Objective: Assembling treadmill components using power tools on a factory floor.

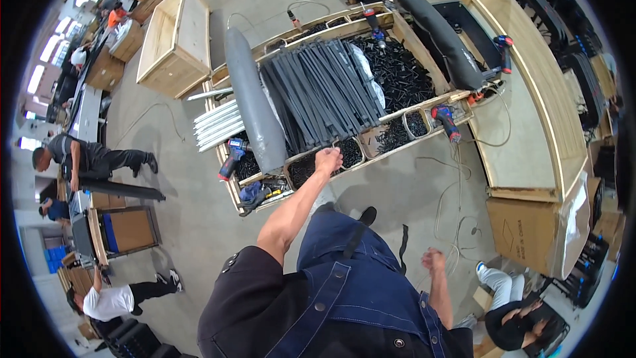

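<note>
My left hand reaches over the near edge of a wooden parts crate. Its fingers are bent together above a compartment of small black pieces; whatever they hold, if anything, is too small to tell. Low beside my body on the right, my right hand is curled closed, and its inside is hidden. A stack of long dark strips fills the middle of the crate. Left of it lies a grey padded roll. A power driver rests at the crate's left corner, another power driver at its right.
An open wooden box stands at the far left, and a long wooden crate at the right, above a cardboard box. Hoses trail across the floor. People are at the left, and a seated person is at the lower right.
</note>
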`<move>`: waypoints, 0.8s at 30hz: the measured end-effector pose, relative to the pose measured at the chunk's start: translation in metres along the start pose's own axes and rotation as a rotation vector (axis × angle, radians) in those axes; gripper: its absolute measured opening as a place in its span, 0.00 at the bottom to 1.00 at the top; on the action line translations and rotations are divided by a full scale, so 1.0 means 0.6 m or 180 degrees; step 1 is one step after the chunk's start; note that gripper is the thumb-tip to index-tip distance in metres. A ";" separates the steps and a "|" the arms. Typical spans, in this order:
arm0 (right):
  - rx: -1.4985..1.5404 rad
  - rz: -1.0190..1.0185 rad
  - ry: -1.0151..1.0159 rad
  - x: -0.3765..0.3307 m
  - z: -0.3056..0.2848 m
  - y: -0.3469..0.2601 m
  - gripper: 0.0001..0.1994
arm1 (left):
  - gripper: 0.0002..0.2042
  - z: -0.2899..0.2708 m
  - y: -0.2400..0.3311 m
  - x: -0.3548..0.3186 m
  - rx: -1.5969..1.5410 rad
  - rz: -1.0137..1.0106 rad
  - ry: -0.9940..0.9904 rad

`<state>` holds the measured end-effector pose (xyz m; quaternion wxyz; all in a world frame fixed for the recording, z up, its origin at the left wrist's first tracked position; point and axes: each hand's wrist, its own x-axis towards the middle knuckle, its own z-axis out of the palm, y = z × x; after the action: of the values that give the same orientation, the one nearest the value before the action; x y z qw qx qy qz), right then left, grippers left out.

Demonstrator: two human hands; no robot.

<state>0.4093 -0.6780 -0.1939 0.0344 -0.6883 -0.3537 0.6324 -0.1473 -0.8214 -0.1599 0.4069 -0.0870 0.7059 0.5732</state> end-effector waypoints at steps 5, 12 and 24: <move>-0.0084 -0.0531 0.0096 0.068 0.018 -0.221 0.16 | 0.19 0.061 0.040 0.063 0.0399 0.0058 0.0594; -0.0407 -0.0361 -0.0593 0.051 0.148 -0.243 0.16 | 0.23 0.099 0.059 0.079 0.0472 -0.0636 0.1080; -0.1809 -0.0805 -0.0937 0.159 0.197 -0.314 0.15 | 0.30 0.085 -0.008 0.087 0.1153 0.0220 0.1179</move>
<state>0.2156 -0.5339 -0.2049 -0.1320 -0.5225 -0.5994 0.5919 -0.1545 -0.7599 -0.1991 0.2599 -0.0921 0.8620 0.4253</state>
